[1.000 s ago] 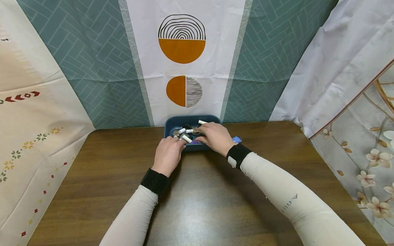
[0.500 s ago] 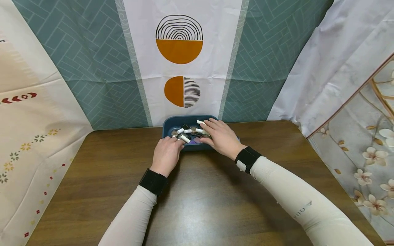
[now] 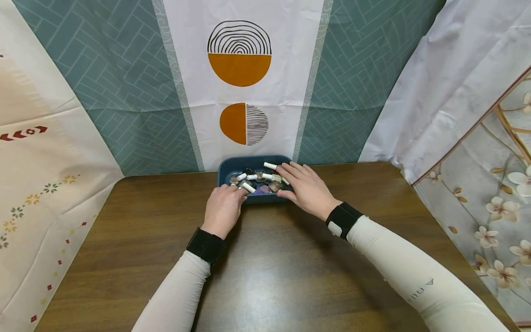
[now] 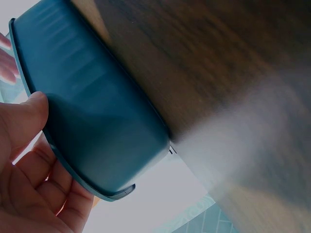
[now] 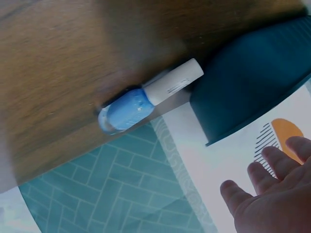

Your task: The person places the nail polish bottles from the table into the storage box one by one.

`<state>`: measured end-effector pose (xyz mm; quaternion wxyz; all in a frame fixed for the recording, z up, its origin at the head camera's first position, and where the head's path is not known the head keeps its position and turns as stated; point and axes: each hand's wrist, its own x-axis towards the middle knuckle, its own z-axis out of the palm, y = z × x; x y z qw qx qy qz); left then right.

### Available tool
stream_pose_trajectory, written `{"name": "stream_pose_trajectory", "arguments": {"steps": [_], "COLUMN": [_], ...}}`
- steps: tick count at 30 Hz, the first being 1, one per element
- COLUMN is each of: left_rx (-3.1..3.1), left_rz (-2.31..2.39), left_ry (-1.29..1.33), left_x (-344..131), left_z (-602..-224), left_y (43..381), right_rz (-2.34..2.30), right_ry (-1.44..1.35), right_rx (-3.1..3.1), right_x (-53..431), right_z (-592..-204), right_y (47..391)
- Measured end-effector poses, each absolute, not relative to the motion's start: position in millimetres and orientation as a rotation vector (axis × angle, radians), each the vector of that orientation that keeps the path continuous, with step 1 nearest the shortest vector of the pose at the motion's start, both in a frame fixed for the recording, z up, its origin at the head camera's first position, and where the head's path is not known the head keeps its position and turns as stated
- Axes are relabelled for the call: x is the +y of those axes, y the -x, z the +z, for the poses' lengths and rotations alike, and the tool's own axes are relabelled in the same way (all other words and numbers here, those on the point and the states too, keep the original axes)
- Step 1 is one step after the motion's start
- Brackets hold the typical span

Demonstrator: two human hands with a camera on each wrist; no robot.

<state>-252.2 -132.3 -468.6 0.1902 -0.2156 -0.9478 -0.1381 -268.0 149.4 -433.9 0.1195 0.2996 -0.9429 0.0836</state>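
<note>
A dark blue plastic bin [image 3: 226, 165] stands at the back of the table, holding several nail polish bottles [image 3: 248, 187] with white caps. My left hand [image 3: 224, 207] grips its front left rim; in the left wrist view the thumb [image 4: 38, 109] lies on the outer wall [image 4: 102, 126] and the fingers curl by the rim. Over the bin's right end my right hand [image 3: 309, 190] is spread, fingers extended, with nothing seen held. A light blue nail polish bottle [image 5: 131, 110] with a white cap lies on the table beside the bin's right end, hidden in the head view.
The brown wooden table [image 3: 265, 272] reaches toward me. Behind the bin hangs a green and white patterned cloth [image 3: 249, 92]. Pale cloths [image 3: 50, 184] hang at the left side and white floral fabric [image 3: 489, 203] at the right.
My right hand has drawn back to the right and its fingers have spread, uncovering more bottles in the bin. The left hand has stayed on the rim.
</note>
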Motion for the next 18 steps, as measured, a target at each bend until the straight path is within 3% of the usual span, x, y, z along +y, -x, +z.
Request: {"name": "stream_pose_trajectory", "arguments": {"steps": [18], "left_rx": [-2.67], "left_rz": [-0.399], "left_ry": [0.599], "left_x": [-132], "left_z": [-467], "left_y": [251], "right_rz": [0.241], "right_ry": [-0.806], "right_rx": [-2.804], "right_x": [178], "right_z": [-440], "right_y": [264]}}
